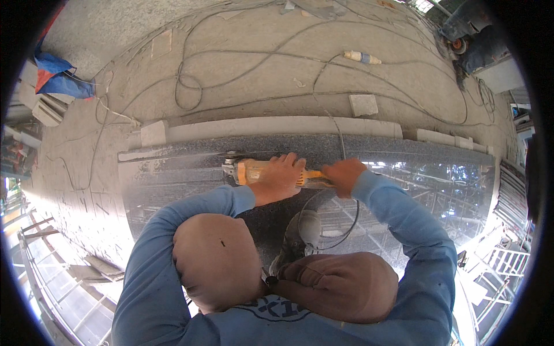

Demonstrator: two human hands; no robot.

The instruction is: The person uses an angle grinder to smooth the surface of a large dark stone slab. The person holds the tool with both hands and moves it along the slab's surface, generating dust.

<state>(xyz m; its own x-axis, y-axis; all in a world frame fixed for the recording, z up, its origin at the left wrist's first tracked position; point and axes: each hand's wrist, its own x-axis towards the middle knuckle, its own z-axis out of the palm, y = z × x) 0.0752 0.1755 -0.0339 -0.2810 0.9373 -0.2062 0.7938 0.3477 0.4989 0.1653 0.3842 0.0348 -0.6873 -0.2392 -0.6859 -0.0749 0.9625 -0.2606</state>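
Observation:
A yellow angle grinder (252, 172) lies crosswise over a dark, polished stone slab (415, 199). Its metal head (229, 170) points left, with the disc end close to the slab's far edge. My left hand (278, 179) is wrapped over the front of the grinder's body. Around the rear handle, my right hand (344, 177) is closed. A pale line runs along the slab's far side at the disc; whether the disc touches the stone cannot be made out. The grinder's dark cord (353, 222) loops down over the slab beside my right hand.
Pale stone strips (277, 127) lie along the slab's far edge, with a small light block (363, 105) beyond. Cables (231, 86) snake across the dusty floor to a cord connector (362, 57). A blue and red cloth (60, 78) lies far left. My knees (216, 259) are bent close to the slab.

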